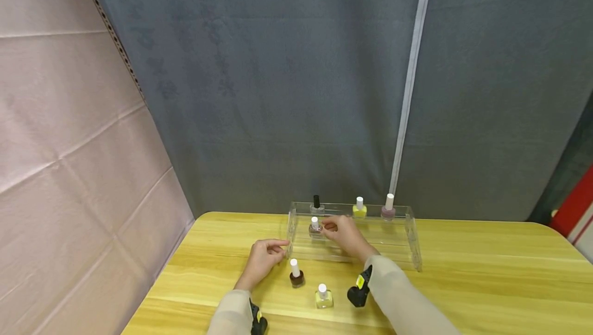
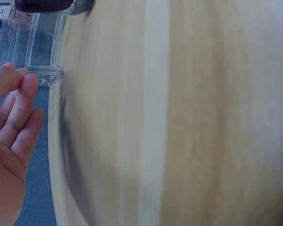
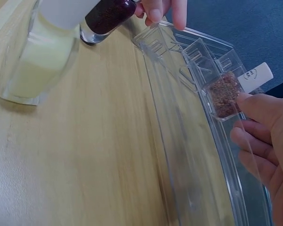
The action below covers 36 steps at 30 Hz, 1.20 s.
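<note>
A clear stepped display rack (image 1: 370, 237) stands on the table. On its middle tier, toward the left, stands a nail polish bottle with brown-pink glitter (image 3: 224, 96) and a white cap. My right hand (image 1: 345, 232) is at that bottle's right side, thumb tip against its edge, fingers not wrapped round it. My left hand (image 1: 266, 258) rests by the rack's left end, index fingertip at the corner, other fingers loosely bent. Close to it stands a dark red nail polish bottle (image 1: 297, 277); a pale yellow bottle (image 1: 324, 299) stands nearer me.
Along the rack's top tier stand a black-capped bottle (image 1: 317, 204), a yellow bottle (image 1: 359, 208) and a mauve bottle (image 1: 388, 208). A grey curtain (image 1: 287, 119) hangs behind the wooden table (image 1: 486, 263), and a pink cloth (image 1: 83, 170) hangs at the left.
</note>
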Available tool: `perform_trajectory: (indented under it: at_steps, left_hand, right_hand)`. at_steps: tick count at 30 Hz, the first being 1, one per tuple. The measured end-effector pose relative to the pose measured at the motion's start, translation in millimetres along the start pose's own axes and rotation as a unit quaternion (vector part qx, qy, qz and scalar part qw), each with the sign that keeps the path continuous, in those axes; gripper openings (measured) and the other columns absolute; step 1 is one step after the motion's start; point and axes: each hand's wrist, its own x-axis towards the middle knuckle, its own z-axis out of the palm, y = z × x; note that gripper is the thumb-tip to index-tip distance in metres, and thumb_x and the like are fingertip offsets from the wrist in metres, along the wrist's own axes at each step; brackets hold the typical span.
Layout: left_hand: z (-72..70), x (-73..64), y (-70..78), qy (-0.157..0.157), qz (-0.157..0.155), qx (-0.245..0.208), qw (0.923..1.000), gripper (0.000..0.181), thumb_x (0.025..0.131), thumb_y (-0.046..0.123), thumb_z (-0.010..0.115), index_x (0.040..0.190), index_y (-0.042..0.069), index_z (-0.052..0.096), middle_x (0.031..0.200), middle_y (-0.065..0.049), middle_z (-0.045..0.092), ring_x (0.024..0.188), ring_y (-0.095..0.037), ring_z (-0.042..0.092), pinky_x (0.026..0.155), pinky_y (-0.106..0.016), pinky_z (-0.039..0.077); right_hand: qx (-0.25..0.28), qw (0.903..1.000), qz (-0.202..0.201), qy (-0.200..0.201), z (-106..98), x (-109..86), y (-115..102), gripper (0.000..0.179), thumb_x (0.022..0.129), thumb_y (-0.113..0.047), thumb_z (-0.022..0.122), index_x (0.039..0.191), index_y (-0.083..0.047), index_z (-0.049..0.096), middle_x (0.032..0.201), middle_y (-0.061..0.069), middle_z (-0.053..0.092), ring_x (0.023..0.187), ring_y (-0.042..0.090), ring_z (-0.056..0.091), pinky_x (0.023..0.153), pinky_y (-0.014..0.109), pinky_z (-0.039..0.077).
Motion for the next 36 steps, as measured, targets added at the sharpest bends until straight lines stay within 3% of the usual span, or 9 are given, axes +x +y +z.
perform_trajectory:
  at_steps: [6, 9, 16, 18, 25, 36]
  left_hand:
    - [-3.4, -8.5, 24.3, -0.007, 0.004, -0.017, 0.9998, 0.025, 0.081, -0.012, 0.059, 0.104, -0.010, 0.066, 0.080, -0.024, 0.063, 0.067, -0.041, 0.061, 0.052, -0.033, 0.051]
    - [-4.0, -11.2, 31.2, -0.012, 0.007, -0.021, 0.9997, 0.025, 0.080, -0.013, 0.058, 0.105, -0.013, 0.064, 0.081, -0.028, 0.062, 0.068, -0.044, 0.060, 0.053, -0.034, 0.052]
    - [-1.2, -3.7, 4.3, -0.002, 0.006, -0.003, 1.0000, 0.024, 0.081, -0.008, 0.062, 0.105, -0.007, 0.067, 0.079, -0.015, 0.065, 0.063, -0.023, 0.061, 0.052, -0.026, 0.050]
    - [-1.1, -2.1, 0.9, -0.003, 0.006, -0.008, 0.9999, 0.024, 0.081, -0.007, 0.063, 0.105, -0.006, 0.067, 0.079, -0.015, 0.065, 0.063, -0.023, 0.061, 0.052, -0.027, 0.050]
    - [-2.9, -1.9, 2.4, -0.006, 0.005, -0.022, 0.9997, 0.024, 0.081, -0.006, 0.063, 0.105, -0.006, 0.067, 0.079, -0.018, 0.065, 0.064, -0.033, 0.062, 0.050, -0.027, 0.049]
    - [-1.6, -2.4, 1.5, -0.001, -0.004, -0.005, 1.0000, 0.024, 0.081, -0.006, 0.064, 0.104, -0.004, 0.068, 0.078, -0.015, 0.065, 0.062, -0.027, 0.062, 0.051, -0.026, 0.049]
  right_hand:
    - [0.010, 0.9999, 0.008, 0.006, -6, -3.0, -2, 0.028, 0.085, -0.007, 0.066, 0.110, 0.005, 0.064, 0.101, 0.015, 0.066, 0.089, 0.023, 0.064, 0.075, 0.033, 0.053]
    - [0.009, 0.9999, 0.001, 0.009, -10, -6.7, -3, 0.028, 0.086, -0.006, 0.065, 0.111, 0.007, 0.063, 0.103, 0.018, 0.065, 0.089, 0.025, 0.063, 0.075, 0.034, 0.053]
    - [-0.013, 0.9997, -0.010, 0.017, -17, -14.4, -6, 0.024, 0.085, -0.006, 0.066, 0.108, 0.001, 0.066, 0.101, 0.014, 0.067, 0.088, 0.022, 0.064, 0.074, 0.033, 0.053]
    - [-0.016, 0.9997, -0.010, 0.018, -19, -16.5, -7, 0.024, 0.085, -0.006, 0.066, 0.109, 0.001, 0.066, 0.101, 0.014, 0.067, 0.088, 0.022, 0.064, 0.074, 0.033, 0.053]
    - [-0.019, 0.9995, -0.024, 0.010, -26, -23.6, -11, 0.025, 0.086, -0.008, 0.065, 0.109, 0.001, 0.065, 0.101, 0.014, 0.066, 0.088, 0.022, 0.064, 0.075, 0.032, 0.053]
    - [-0.040, 0.9964, -0.071, 0.023, -27, -38.1, -10, 0.023, 0.084, -0.006, 0.067, 0.105, 0.004, 0.067, 0.096, 0.016, 0.067, 0.083, 0.022, 0.065, 0.072, 0.029, 0.053]
